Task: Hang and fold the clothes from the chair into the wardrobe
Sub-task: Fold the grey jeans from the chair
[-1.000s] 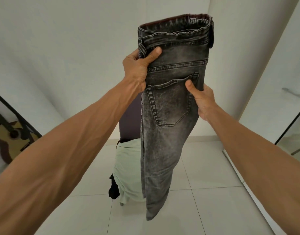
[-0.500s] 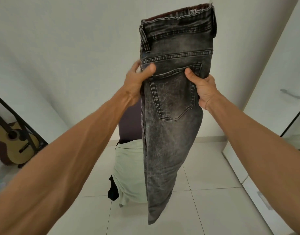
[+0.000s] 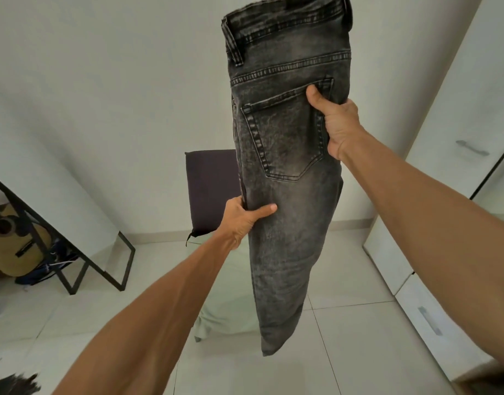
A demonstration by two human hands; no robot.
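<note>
A pair of dark grey washed jeans (image 3: 285,195) hangs upright in front of me, folded lengthwise, waistband at the top and back pocket facing me. My right hand (image 3: 337,124) grips the right edge beside the pocket. My left hand (image 3: 245,218) pinches the left edge lower down, at thigh height. Behind the jeans stands a chair (image 3: 212,189) with a dark back, and a pale green garment (image 3: 230,295) is draped over its seat. The white wardrobe (image 3: 456,138) stands to the right.
A black-framed standing mirror (image 3: 74,252) leans at the left, with a guitar (image 3: 11,240) behind it. The wardrobe has a door handle (image 3: 473,148) and low drawers (image 3: 427,317). White floor tiles lie below.
My left hand has slid down the left edge of the jeans from pocket height to thigh height. The jeans have risen and shifted right, and the view has turned left.
</note>
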